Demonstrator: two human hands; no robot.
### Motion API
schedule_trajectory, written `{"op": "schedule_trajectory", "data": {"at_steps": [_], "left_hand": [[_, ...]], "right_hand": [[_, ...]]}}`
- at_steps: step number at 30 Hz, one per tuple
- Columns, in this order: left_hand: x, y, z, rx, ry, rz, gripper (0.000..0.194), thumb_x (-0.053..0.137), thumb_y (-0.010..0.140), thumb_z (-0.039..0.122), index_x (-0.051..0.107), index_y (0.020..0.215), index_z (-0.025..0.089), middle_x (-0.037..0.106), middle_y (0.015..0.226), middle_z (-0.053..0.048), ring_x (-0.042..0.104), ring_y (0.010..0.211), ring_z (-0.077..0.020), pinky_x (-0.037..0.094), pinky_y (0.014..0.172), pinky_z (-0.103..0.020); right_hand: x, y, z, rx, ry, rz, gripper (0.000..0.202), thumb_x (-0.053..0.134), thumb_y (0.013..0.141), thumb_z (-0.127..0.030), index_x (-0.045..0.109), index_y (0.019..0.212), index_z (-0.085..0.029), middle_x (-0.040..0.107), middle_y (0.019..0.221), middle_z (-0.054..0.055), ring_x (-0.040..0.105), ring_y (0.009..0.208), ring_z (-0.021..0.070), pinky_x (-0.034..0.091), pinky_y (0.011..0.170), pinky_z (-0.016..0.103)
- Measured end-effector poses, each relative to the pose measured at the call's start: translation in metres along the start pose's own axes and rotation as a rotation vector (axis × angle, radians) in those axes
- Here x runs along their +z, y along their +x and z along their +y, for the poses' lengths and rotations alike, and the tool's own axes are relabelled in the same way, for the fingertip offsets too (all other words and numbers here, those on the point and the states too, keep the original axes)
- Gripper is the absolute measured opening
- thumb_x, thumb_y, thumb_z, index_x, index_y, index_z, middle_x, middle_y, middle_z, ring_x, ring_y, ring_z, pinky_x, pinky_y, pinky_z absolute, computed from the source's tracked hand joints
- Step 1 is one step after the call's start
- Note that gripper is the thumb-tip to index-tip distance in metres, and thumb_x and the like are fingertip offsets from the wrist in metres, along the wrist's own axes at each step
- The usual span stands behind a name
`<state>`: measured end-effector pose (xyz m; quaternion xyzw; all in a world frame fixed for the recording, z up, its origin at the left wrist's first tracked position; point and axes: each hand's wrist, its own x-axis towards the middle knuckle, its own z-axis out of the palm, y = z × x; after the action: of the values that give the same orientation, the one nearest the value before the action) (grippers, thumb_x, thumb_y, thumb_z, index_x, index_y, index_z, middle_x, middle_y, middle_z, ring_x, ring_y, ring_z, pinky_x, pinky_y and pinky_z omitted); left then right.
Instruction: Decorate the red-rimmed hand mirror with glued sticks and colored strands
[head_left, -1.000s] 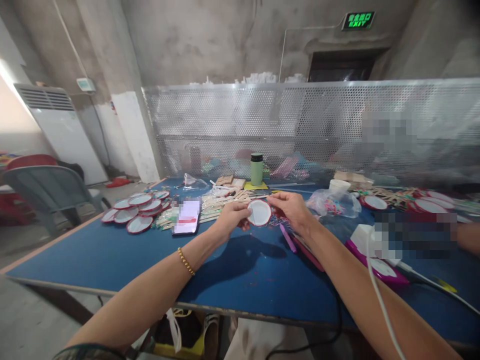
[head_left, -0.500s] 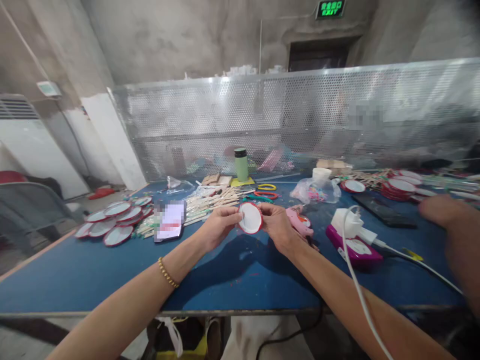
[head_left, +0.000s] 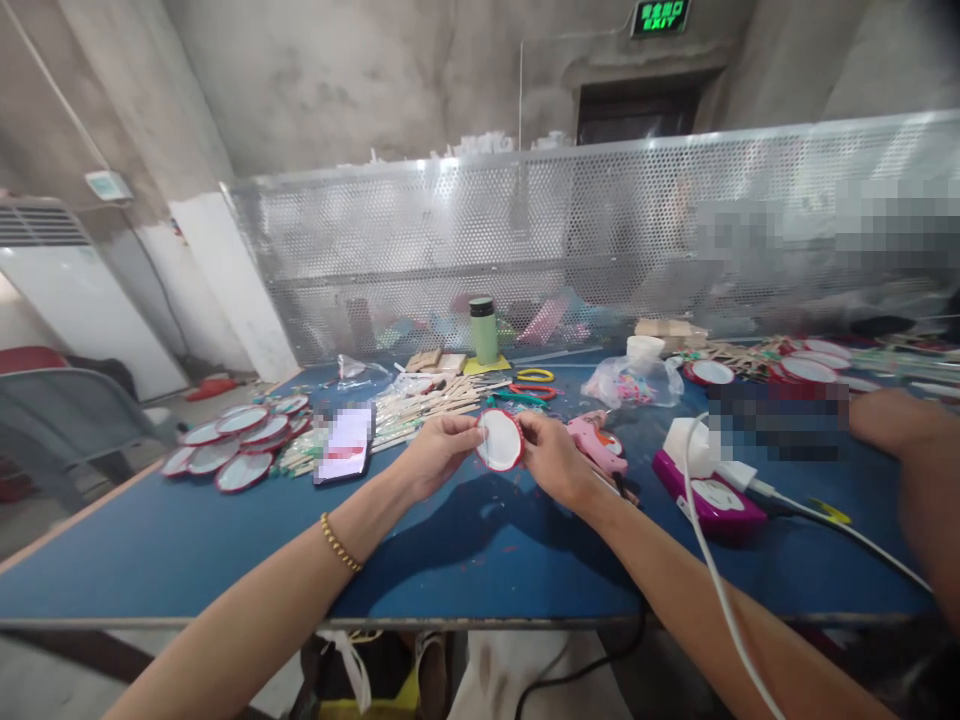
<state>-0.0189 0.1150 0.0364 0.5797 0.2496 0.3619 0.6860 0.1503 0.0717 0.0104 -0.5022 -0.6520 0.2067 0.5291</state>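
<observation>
We see the red-rimmed white disc (head_left: 500,439) held upright above the blue worktop (head_left: 225,540), btwn both hands. Left hand (head_left: 435,455) pinches its left edge, right hand (head_left: 553,458) its right edge; both grips closed on it, forearms angled inward. Pink glue gun (head_left: 592,440) just beside right hand.

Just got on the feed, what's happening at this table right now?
A person holds a small round white disc with a red rim up over the blue table, left hand and right hand pinching opposite edges. A batch of similar red-rimmed discs lies to the left beside a pile of wooden sticks. A pink glue gun rests just right of the hands. Another person's arm lies on the table at far right.
</observation>
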Motion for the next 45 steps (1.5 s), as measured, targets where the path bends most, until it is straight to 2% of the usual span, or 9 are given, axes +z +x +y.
{"op": "schedule_trajectory", "data": {"at_steps": [6,11,17,20,24,29,32,37,45], "left_hand": [[0.003,-0.002,-0.001,-0.023,-0.064,-0.038,0.037,0.091,0.052,0.035,0.073,0.069,0.008,0.067,0.066,-0.005,0.058,0.062,-0.0108,0.044,0.068,-0.023],[0.003,-0.007,-0.003,-0.071,-0.061,-0.181,0.036,0.088,0.059,0.037,0.073,0.076,0.010,0.065,0.067,-0.005,0.056,0.062,-0.0113,0.042,0.066,-0.024],[0.002,-0.010,0.003,-0.047,0.068,-0.353,0.031,0.085,0.064,0.037,0.071,0.071,0.011,0.060,0.076,-0.004,0.053,0.066,-0.0108,0.039,0.063,-0.024],[0.001,-0.010,0.008,-0.015,0.113,-0.353,0.030,0.084,0.066,0.038,0.071,0.072,0.011,0.058,0.075,-0.003,0.051,0.066,-0.0108,0.039,0.063,-0.025],[0.000,-0.010,0.013,0.011,0.167,-0.325,0.035,0.084,0.065,0.042,0.070,0.072,0.011,0.058,0.073,-0.003,0.050,0.065,-0.0106,0.038,0.061,-0.024],[-0.001,-0.010,0.014,-0.023,0.174,-0.309,0.042,0.084,0.061,0.048,0.069,0.073,0.011,0.057,0.069,-0.002,0.049,0.060,-0.0099,0.035,0.057,-0.023],[-0.001,-0.012,0.015,-0.039,0.156,-0.311,0.042,0.084,0.061,0.049,0.069,0.072,0.011,0.057,0.067,-0.002,0.048,0.059,-0.0096,0.033,0.056,-0.024],[0.004,-0.014,0.015,-0.014,0.168,-0.342,0.041,0.084,0.061,0.049,0.065,0.065,0.012,0.052,0.066,-0.001,0.043,0.060,-0.0100,0.031,0.057,-0.024],[0.004,-0.012,0.011,0.013,0.175,-0.321,0.044,0.084,0.060,0.051,0.064,0.066,0.013,0.054,0.069,-0.002,0.046,0.063,-0.0110,0.035,0.060,-0.024]], "right_hand": [[-0.007,-0.005,-0.009,-0.118,-0.219,-0.071,0.006,0.057,0.076,-0.021,0.056,0.071,-0.020,0.063,0.072,0.002,0.052,0.066,0.0152,0.039,0.062,0.026],[-0.007,-0.005,-0.010,-0.094,-0.191,-0.119,0.009,0.058,0.077,-0.023,0.055,0.069,-0.020,0.062,0.066,0.000,0.053,0.061,0.0146,0.040,0.059,0.025],[-0.011,0.004,-0.005,0.085,-0.048,0.077,0.014,0.052,0.071,-0.025,0.064,0.076,-0.020,0.069,0.070,0.002,0.060,0.061,0.0165,0.046,0.061,0.028],[-0.014,0.006,-0.011,0.127,0.016,0.124,0.021,0.050,0.070,-0.028,0.069,0.073,-0.020,0.072,0.073,0.003,0.064,0.068,0.0186,0.048,0.068,0.030],[-0.013,0.002,-0.019,0.147,0.243,0.090,0.022,0.054,0.071,-0.032,0.069,0.063,-0.020,0.073,0.080,0.005,0.064,0.082,0.0207,0.048,0.077,0.031],[-0.012,-0.003,-0.019,0.068,0.516,0.011,0.016,0.055,0.064,-0.025,0.056,0.048,-0.022,0.062,0.062,0.002,0.055,0.066,0.0178,0.046,0.069,0.030],[-0.015,-0.006,-0.025,-0.005,0.675,-0.072,0.016,0.053,0.063,-0.022,0.050,0.047,-0.022,0.053,0.059,0.002,0.053,0.067,0.0185,0.046,0.073,0.034],[-0.022,-0.009,-0.039,0.084,0.824,0.011,0.019,0.048,0.070,-0.030,0.042,0.053,-0.024,0.042,0.059,0.002,0.053,0.067,0.0213,0.050,0.077,0.041],[-0.020,-0.008,-0.037,0.184,0.934,0.022,0.017,0.049,0.070,-0.027,0.047,0.054,-0.023,0.045,0.060,0.001,0.051,0.062,0.0176,0.051,0.071,0.036]]}}
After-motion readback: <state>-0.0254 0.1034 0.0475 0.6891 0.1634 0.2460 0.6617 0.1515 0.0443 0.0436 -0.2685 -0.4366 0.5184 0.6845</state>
